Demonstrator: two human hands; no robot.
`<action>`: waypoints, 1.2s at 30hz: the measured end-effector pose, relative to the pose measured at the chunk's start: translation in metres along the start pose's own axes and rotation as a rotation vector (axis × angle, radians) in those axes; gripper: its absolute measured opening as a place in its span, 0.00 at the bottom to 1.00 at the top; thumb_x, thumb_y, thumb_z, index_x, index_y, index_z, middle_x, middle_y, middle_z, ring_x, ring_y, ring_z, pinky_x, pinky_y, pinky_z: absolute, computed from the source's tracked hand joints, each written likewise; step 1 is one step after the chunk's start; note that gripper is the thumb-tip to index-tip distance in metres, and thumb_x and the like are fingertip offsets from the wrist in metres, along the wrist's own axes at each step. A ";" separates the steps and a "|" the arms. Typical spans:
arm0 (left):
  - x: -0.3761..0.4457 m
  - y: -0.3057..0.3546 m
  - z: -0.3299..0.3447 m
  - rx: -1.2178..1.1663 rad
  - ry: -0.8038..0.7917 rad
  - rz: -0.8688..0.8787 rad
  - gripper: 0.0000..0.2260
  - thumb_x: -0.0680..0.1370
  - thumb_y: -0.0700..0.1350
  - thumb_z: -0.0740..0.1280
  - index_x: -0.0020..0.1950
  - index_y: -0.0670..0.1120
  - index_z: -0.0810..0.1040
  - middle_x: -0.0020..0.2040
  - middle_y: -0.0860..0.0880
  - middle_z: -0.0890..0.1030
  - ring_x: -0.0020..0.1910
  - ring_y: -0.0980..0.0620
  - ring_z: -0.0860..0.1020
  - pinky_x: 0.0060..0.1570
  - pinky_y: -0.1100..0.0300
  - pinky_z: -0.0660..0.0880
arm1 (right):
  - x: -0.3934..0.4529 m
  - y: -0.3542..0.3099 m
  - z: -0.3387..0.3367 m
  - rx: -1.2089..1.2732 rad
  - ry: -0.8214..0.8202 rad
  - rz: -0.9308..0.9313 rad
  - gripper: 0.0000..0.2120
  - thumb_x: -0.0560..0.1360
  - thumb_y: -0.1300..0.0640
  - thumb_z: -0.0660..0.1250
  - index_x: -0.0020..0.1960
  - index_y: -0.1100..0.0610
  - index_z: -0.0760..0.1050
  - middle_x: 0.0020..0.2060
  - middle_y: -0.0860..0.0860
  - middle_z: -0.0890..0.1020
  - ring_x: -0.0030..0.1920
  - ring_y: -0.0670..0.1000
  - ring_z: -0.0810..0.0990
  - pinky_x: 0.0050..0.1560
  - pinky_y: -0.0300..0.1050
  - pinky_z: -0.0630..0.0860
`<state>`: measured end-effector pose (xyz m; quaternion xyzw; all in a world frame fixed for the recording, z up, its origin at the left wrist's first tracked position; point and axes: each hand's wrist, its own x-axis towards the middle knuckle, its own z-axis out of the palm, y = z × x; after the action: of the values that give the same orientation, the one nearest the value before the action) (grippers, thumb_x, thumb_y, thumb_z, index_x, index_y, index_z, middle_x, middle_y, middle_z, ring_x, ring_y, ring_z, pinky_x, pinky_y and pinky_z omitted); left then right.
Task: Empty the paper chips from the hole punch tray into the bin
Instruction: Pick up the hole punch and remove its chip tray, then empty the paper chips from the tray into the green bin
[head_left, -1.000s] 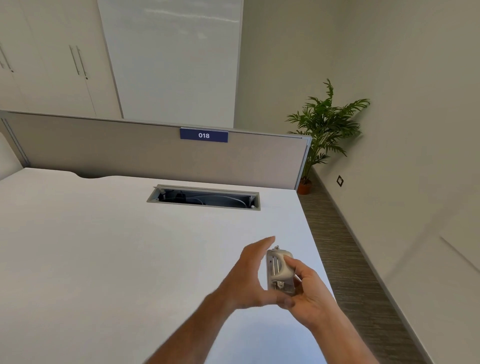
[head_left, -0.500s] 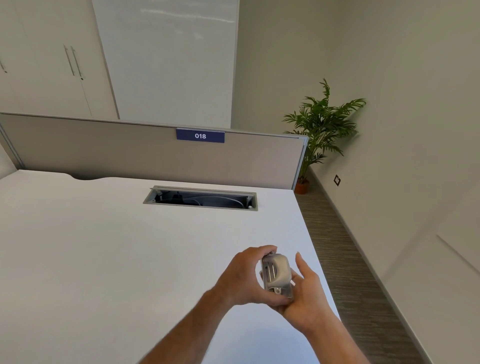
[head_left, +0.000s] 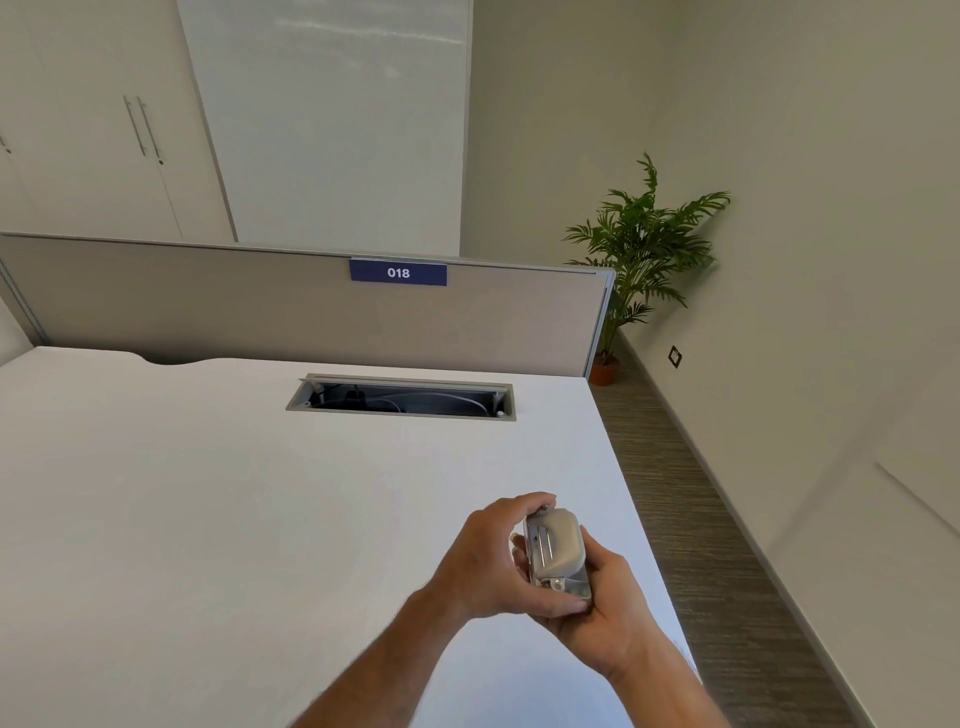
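A small grey and silver hole punch (head_left: 556, 553) is held on its side above the near right part of the white desk (head_left: 218, 499). My left hand (head_left: 493, 561) wraps around its left side, fingers curled over the top and thumb under the bottom end. My right hand (head_left: 608, 608) cups it from below and the right. The tray on its underside is hidden by my hands. No bin is in view.
A grey cable hatch (head_left: 402, 397) lies open at the back of the desk, in front of a beige divider with a blue label 018 (head_left: 398, 272). A potted plant (head_left: 639, 249) stands in the corner. Striped floor (head_left: 701, 519) runs along the desk's right edge.
My left hand, open beside the punch a second ago, has closed around it. Both hands have shifted slightly with the punch.
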<state>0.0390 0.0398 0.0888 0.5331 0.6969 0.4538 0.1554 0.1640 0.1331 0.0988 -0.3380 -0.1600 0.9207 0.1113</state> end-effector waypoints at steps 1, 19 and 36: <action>0.000 0.001 0.000 0.001 -0.002 0.005 0.45 0.56 0.68 0.80 0.70 0.60 0.70 0.64 0.63 0.77 0.65 0.61 0.74 0.60 0.70 0.73 | 0.000 0.000 -0.001 0.000 -0.005 0.001 0.24 0.81 0.46 0.62 0.66 0.64 0.78 0.53 0.63 0.84 0.51 0.60 0.83 0.43 0.55 0.84; -0.007 -0.036 0.003 0.076 -0.052 -0.014 0.46 0.55 0.67 0.80 0.70 0.58 0.71 0.62 0.59 0.75 0.61 0.58 0.74 0.57 0.74 0.69 | -0.011 -0.012 -0.070 0.176 0.068 -0.155 0.25 0.83 0.46 0.56 0.69 0.64 0.73 0.57 0.66 0.82 0.51 0.62 0.83 0.47 0.56 0.82; -0.055 -0.124 0.050 0.019 -0.236 -0.315 0.50 0.52 0.61 0.84 0.72 0.56 0.70 0.62 0.58 0.74 0.61 0.63 0.73 0.57 0.73 0.66 | -0.018 0.002 -0.086 0.209 0.103 -0.162 0.24 0.83 0.46 0.55 0.67 0.64 0.74 0.53 0.66 0.83 0.50 0.61 0.82 0.39 0.54 0.85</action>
<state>0.0206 0.0124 -0.0516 0.4684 0.7530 0.3514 0.3002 0.2340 0.1446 0.0464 -0.3574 -0.0844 0.9018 0.2280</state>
